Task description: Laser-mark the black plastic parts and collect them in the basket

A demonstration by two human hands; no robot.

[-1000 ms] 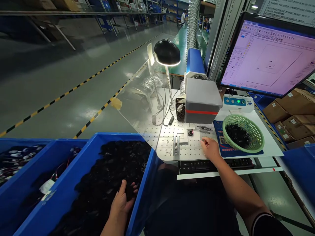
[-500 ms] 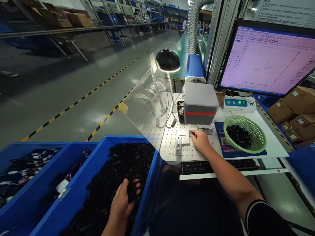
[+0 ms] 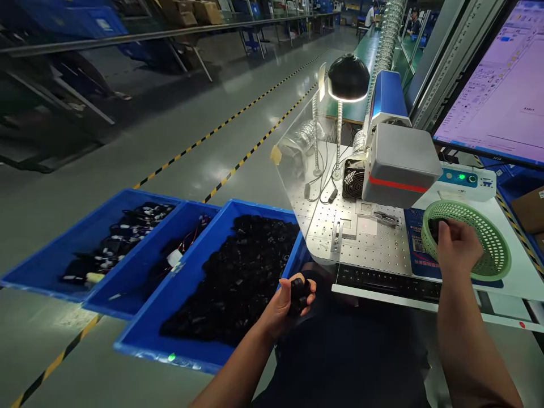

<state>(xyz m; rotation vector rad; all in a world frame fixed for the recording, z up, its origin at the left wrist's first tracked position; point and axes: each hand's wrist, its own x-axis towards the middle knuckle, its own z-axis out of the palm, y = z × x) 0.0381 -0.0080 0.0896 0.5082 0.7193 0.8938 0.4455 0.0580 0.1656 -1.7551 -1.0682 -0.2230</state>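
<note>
My left hand [image 3: 287, 303] is curled around several small black plastic parts [image 3: 300, 294], near the right edge of the blue bin [image 3: 140, 345]. A heap of similar black parts [image 3: 238, 272] fills that bin. My right hand [image 3: 459, 249] reaches into the green basket [image 3: 499, 249] with its fingers drawn together. Something dark shows at its fingertips; whether it is pinched or lies in the basket, I cannot make out. Left of the basket, a metal fixture plate [image 3: 348, 226] sits on the perforated worktop [image 3: 378, 255], under the grey machine head [image 3: 403, 156].
A lit black desk lamp [image 3: 348, 76] and a clear sheet [image 3: 293, 164] stand on the worktop's left. A monitor [image 3: 501, 85] and control box [image 3: 467, 178] are at right. A keyboard [image 3: 382, 283] lies below the front edge. Another blue bin [image 3: 38, 277] holds wired parts.
My right hand has gone from the fixture into the green basket. My left hand has risen from the black heap towards the right, holding black parts. My view has turned left.
</note>
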